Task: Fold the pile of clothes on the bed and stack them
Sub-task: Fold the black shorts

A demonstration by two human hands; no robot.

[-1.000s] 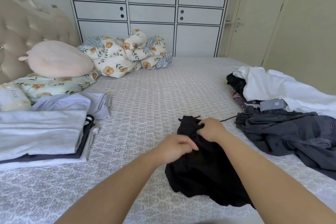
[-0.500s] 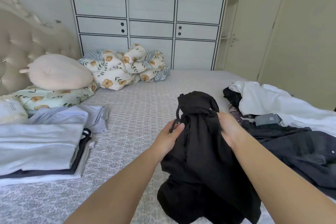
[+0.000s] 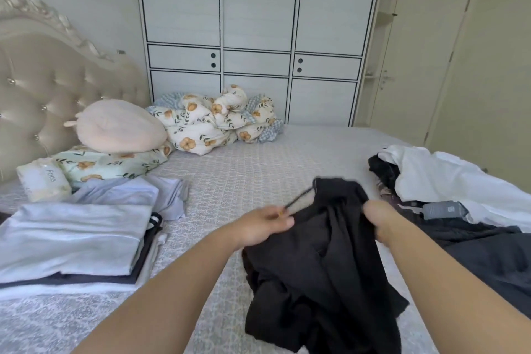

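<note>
A crumpled black garment (image 3: pixel 324 267) hangs from both my hands above the bed (image 3: pixel 258 169), its lower part bunched on the cover. My left hand (image 3: pixel 263 227) pinches its thin black drawstring, pulled out to the left. My right hand (image 3: pixel 380 221) grips the top edge of the garment. A stack of folded clothes (image 3: pixel 71 241), pale blue on top, lies at the left. The unfolded pile (image 3: pixel 474 224) of white, dark grey and black clothes lies at the right.
Pillows (image 3: pixel 112 164) and a pink plush (image 3: pixel 117 126) sit by the tufted headboard (image 3: pixel 43 95). A floral duvet (image 3: pixel 218 121) is bundled at the far side before the white wardrobe (image 3: pixel 258 37). A packet of tissues (image 3: pixel 43 178) lies near the folded stack.
The garment was lifted off the bed, then lowered a little. My hands have spread apart, and my left hand now pulls the drawstring out sideways.
</note>
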